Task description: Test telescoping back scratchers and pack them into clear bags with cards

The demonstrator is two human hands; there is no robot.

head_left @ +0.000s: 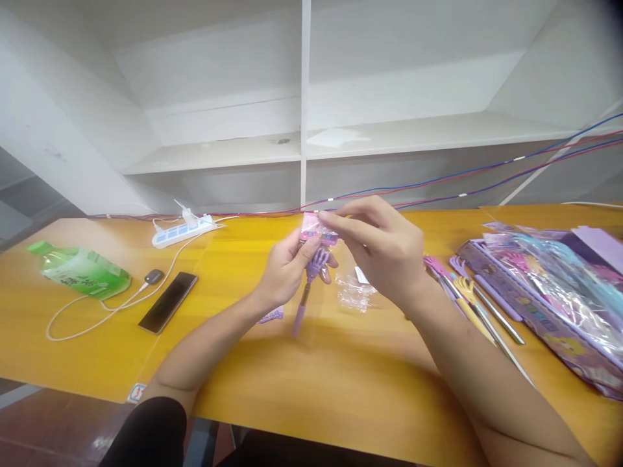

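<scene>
My left hand [283,271] is closed around a purple back scratcher [300,316], which has a small hand-shaped head, a metal rod and a purple handle pointing down toward the table. At its top is a pink card [311,226] with clear plastic wrapping. The left thumb presses on the card's lower edge. My right hand [389,250] pinches the card's upper right part between thumb and fingers; exactly what the fingertips grip is partly hidden. Below the hands, clear plastic wrappers [354,295] lie on the table. A small purple printed piece [271,315] shows beneath my left wrist.
On the right, a purple printed box [549,318] holds wrapped back scratchers, with loose pink, yellow and purple back scratchers [470,292] beside it. To the left are a green bottle [82,269], a phone [168,303], a white cable and a power strip [183,231]. White shelving stands behind.
</scene>
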